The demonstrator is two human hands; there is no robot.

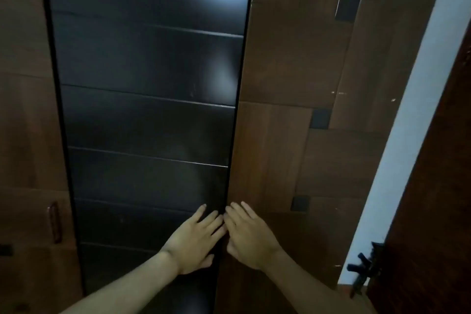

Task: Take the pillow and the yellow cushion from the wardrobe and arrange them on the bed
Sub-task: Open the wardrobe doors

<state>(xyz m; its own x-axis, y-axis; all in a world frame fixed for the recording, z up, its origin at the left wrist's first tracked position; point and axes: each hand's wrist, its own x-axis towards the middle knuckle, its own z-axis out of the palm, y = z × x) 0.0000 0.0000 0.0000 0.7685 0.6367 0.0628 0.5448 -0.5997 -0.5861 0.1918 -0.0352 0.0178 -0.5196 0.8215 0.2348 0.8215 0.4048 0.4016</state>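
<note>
A tall wardrobe fills the view, with a glossy black door panel [150, 109] in the middle and a brown wooden door [293, 84] to its right. My left hand [196, 239] lies flat on the black panel near its right edge, fingers spread. My right hand [251, 236] lies flat on the brown door just across the seam, fingertips at the gap between the two doors. Neither hand holds anything. The doors are closed, so the pillow and the yellow cushion are hidden.
Another brown wardrobe door [28, 135] with a vertical handle [54, 222] stands at the left. At the right, a pale wall strip [413, 122] and an open dark wooden room door [438, 199] with a black lever handle [363, 269].
</note>
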